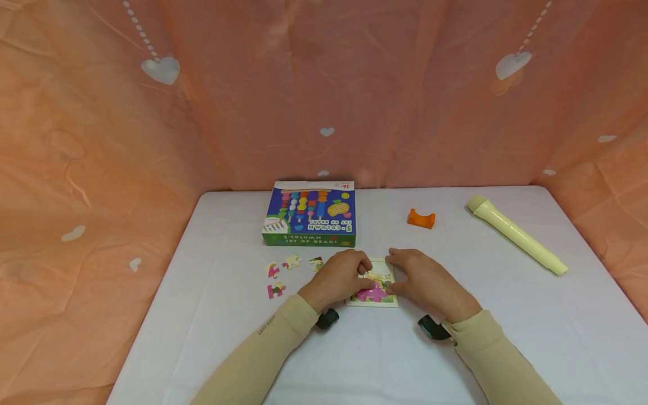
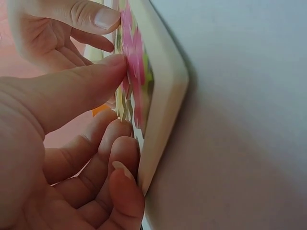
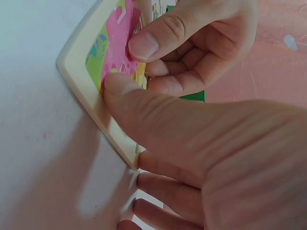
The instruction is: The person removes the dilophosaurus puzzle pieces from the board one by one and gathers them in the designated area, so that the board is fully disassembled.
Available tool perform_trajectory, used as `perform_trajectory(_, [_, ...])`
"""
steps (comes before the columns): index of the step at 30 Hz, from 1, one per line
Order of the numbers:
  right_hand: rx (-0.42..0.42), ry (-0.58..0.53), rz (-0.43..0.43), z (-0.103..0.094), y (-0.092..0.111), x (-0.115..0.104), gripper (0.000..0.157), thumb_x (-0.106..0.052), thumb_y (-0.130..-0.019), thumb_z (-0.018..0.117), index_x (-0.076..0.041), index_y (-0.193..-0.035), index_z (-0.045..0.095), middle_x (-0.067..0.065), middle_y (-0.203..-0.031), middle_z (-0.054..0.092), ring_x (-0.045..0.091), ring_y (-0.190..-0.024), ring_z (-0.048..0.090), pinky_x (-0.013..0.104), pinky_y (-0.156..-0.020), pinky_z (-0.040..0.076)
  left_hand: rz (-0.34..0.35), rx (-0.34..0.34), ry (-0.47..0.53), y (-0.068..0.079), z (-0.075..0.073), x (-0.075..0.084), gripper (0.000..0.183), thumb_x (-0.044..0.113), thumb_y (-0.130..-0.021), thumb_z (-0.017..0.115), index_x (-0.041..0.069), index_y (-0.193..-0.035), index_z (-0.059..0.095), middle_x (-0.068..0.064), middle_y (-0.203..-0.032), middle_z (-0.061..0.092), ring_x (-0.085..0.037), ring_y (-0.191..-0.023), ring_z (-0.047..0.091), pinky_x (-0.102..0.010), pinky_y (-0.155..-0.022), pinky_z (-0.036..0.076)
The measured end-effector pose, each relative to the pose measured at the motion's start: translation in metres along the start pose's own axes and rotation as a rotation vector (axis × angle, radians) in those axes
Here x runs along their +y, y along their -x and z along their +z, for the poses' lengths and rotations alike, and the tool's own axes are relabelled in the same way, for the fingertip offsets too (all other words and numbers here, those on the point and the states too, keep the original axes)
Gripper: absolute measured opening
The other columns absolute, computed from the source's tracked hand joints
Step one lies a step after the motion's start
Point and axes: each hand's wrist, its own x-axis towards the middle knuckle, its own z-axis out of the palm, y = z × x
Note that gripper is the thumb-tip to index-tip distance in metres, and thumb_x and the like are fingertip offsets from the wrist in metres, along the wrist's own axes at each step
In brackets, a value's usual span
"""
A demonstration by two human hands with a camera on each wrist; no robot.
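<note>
A small jigsaw puzzle with a pale frame point(image 1: 372, 304) lies between the two hands, its pink, green and yellow picture point(image 3: 115, 40) partly filled in. My left hand point(image 1: 341, 278) is over its left side, fingers curled; thumb and fingers pinch a puzzle piece point(image 2: 127, 103) at the picture's surface, mostly hidden by the fingers. On the right side, my right hand point(image 1: 427, 281) presses its thumb onto the picture's edge, while its other fingers lie along the outside of the frame. Several loose puzzle pieces point(image 1: 273, 270) lie left of the left hand.
Behind the puzzle sits a blue and green bead-set box point(image 1: 309, 216). An orange curved block point(image 1: 421, 219) lies at the back right, and a pale yellow stick point(image 1: 516, 233) farther right. An orange curtain point(image 1: 405, 112) hangs behind the white table point(image 1: 228, 337).
</note>
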Motion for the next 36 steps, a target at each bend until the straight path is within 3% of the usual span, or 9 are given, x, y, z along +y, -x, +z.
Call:
perform_trajectory(10, [-0.001,-0.003,0.012,0.001,0.0,0.001,0.066,-0.031,-0.091,0.088,-0.007,-0.148,0.065,0.016,-0.164,0.054,0.044,-0.153,0.047,0.065,-0.12,0.043,-0.021,0.003,0.035,-0.001,0.0,0.0,0.028,0.033,-0.096,0.085,0.016,-0.116,0.077,0.006,-0.1,0.066,-0.012,-0.093,0.059,-0.027,-0.085,0.051])
perform_trajectory(19, [-0.005,-0.016,0.004,0.001,-0.001,0.002,0.064,-0.029,-0.093,0.087,-0.006,-0.149,0.065,0.015,-0.164,0.053,0.044,-0.154,0.046,0.064,-0.121,0.042,0.071,0.05,0.105,-0.001,-0.001,-0.005,0.011,0.025,-0.106,0.071,0.018,-0.113,0.077,0.008,-0.095,0.072,-0.008,-0.085,0.062,-0.025,-0.081,0.054])
perform_trajectory(22, [-0.006,-0.017,0.0,0.0,0.0,0.002,0.063,-0.029,-0.094,0.086,-0.007,-0.149,0.065,0.015,-0.164,0.053,0.043,-0.154,0.046,0.064,-0.121,0.042,0.071,0.058,0.141,0.0,-0.002,-0.007,0.009,0.025,-0.107,0.071,0.02,-0.111,0.077,0.009,-0.092,0.072,-0.008,-0.084,0.063,-0.027,-0.081,0.054])
perform_trajectory(30, [-0.004,-0.016,-0.004,-0.001,-0.002,-0.002,0.064,-0.03,-0.093,0.086,-0.005,-0.149,0.064,0.016,-0.164,0.053,0.044,-0.153,0.046,0.064,-0.122,0.041,0.025,0.048,0.243,0.009,-0.015,-0.007,0.012,0.027,-0.107,0.071,0.02,-0.115,0.076,0.007,-0.096,0.07,-0.014,-0.089,0.063,-0.029,-0.083,0.054])
perform_trajectory(36, [-0.012,-0.036,0.04,0.0,0.002,-0.002,0.065,-0.032,-0.094,0.086,-0.008,-0.15,0.063,0.014,-0.166,0.051,0.044,-0.155,0.044,0.066,-0.122,0.04,-0.006,0.114,0.262,0.027,-0.032,-0.019,0.01,0.027,-0.106,0.071,0.022,-0.114,0.075,0.007,-0.098,0.07,-0.018,-0.097,0.064,-0.033,-0.088,0.055])
